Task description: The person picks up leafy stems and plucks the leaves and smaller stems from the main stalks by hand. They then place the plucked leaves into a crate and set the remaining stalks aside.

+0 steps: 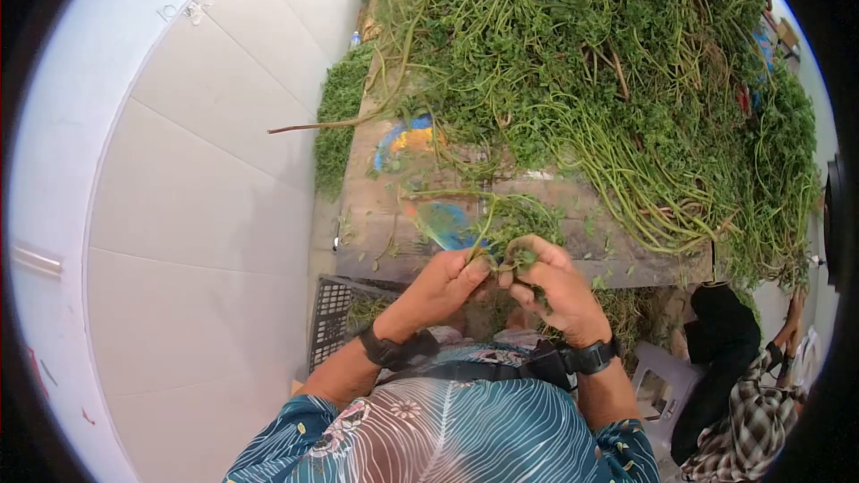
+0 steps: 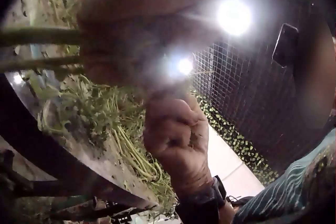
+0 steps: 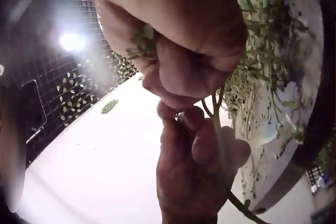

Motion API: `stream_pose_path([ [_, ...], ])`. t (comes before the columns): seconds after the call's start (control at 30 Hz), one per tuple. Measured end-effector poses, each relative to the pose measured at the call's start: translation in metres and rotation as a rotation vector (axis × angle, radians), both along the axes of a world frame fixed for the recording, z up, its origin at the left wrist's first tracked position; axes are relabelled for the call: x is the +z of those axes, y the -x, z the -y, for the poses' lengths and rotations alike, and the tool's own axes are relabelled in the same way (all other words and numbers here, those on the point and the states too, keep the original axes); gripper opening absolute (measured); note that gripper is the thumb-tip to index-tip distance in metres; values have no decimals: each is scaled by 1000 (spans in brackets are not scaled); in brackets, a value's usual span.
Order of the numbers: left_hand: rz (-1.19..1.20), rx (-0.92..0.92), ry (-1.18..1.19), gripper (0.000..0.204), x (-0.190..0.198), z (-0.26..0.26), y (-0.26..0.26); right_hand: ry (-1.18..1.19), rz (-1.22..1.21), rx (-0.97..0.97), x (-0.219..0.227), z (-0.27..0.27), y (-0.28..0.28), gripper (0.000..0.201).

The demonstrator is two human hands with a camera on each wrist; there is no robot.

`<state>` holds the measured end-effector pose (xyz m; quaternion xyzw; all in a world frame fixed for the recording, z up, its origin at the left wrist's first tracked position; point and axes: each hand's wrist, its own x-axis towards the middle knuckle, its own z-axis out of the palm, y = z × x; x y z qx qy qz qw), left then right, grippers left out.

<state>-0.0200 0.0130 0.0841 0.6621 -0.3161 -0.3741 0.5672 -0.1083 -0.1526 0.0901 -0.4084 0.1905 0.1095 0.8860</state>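
Both hands meet at the table's front edge in the head view. The left hand point(image 1: 447, 284) pinches a green stem point(image 1: 488, 225) between thumb and fingers. Close beside it, the right hand point(image 1: 557, 291) curls round a leafy sprig point(image 1: 522, 258), with leaves showing between its fingers. In the right wrist view, small leaves point(image 3: 143, 43) poke out of the right hand point(image 3: 178, 35), and a forked stem point(image 3: 218, 109) runs down past the left hand point(image 3: 191, 166). Thick stems point(image 2: 42, 36) extend from the blurred near hand in the left wrist view.
A large heap of leafy stems point(image 1: 573, 63) covers the table's back and right. One long stem point(image 1: 335, 125) overhangs the left edge. A black crate point(image 1: 329, 322) stands below at the left, a grey stool point(image 1: 667, 376) at the right. Another person point(image 1: 752, 394) sits at the far right.
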Motion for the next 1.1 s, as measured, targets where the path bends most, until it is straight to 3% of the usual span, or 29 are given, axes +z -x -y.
stream_pose_path([
  [0.33, 329, -167, -129, 28, -8, 1, -2, 23, 12, 183, -27, 6, -2, 23],
  [0.4, 344, -241, -127, 23, -6, 2, -2, 40, 34, 128, -24, 2, -4, 22],
  [0.5, 166, -144, -217, 25, 4, 1, -1, 40, 1, 15, -15, -4, -7, 21],
  [0.6, 374, 140, -64, 18, -9, 3, 7, 134, 15, -43, -18, -3, -7, 19],
  [0.8, 168, 252, -58, 12, -9, 4, 6, 235, -24, -68, -13, -9, -8, 12],
  [0.93, 220, 236, -97, 12, -10, 3, 6, 325, 8, -59, -15, -9, -6, 15],
  [1.1, 299, 265, -134, 13, -4, 5, 8, 851, 182, -28, -26, -7, -4, 21],
])
